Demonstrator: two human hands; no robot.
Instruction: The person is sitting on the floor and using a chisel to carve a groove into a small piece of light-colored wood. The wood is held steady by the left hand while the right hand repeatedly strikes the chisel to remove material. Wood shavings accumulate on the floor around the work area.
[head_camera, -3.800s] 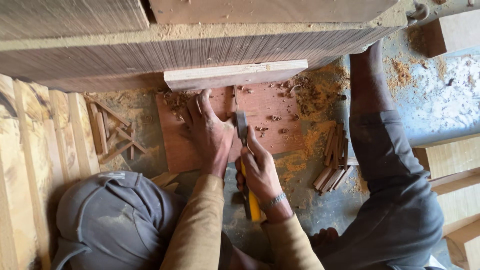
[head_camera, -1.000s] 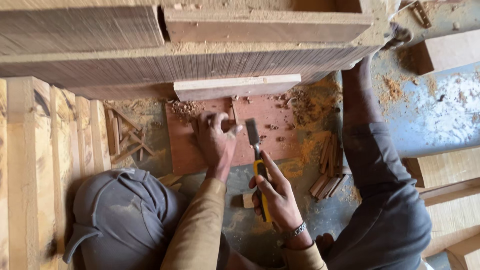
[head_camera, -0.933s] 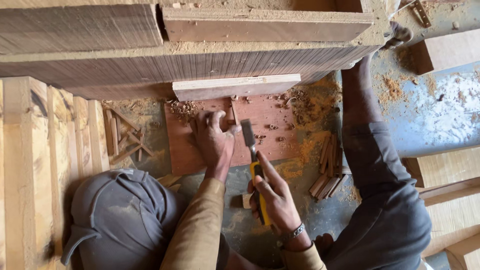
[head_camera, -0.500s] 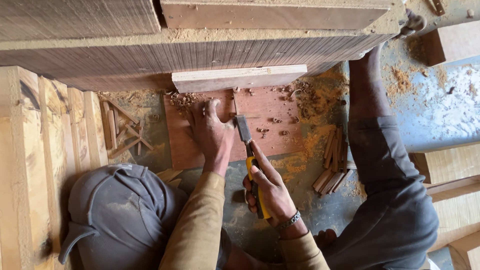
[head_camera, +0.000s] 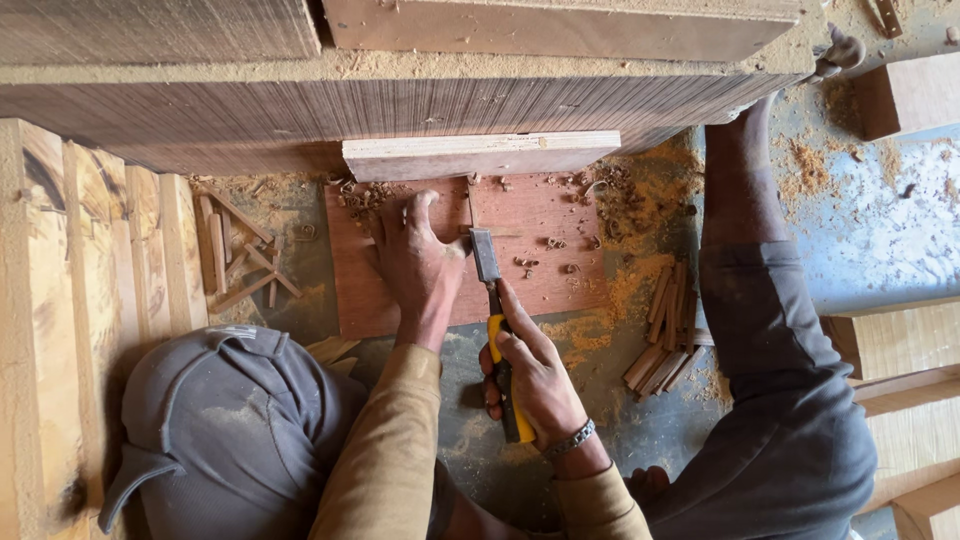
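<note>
Chisel with yellow-and-black handle and flat steel blade (head_camera: 497, 325) gripped tight in right hand (head_camera: 535, 375), blade tip down on flat reddish-brown wooden board (head_camera: 545, 215) on the dusty floor. Left hand (head_camera: 418, 265) spread flat on that board, fingers open, thumb just beside the blade. Pale wooden plank (head_camera: 480, 155) along the board's far edge; bundle of thin wooden sticks (head_camera: 665, 340) lying to the right.

sawdust-strewn floor (head_camera: 880, 230), stacked planks (head_camera: 90, 300), long timber beam (head_camera: 400, 100)

Dusty floor (head_camera: 560, 470) bears reddish board (head_camera: 540, 215), wood strips (head_camera: 665, 335).
</note>
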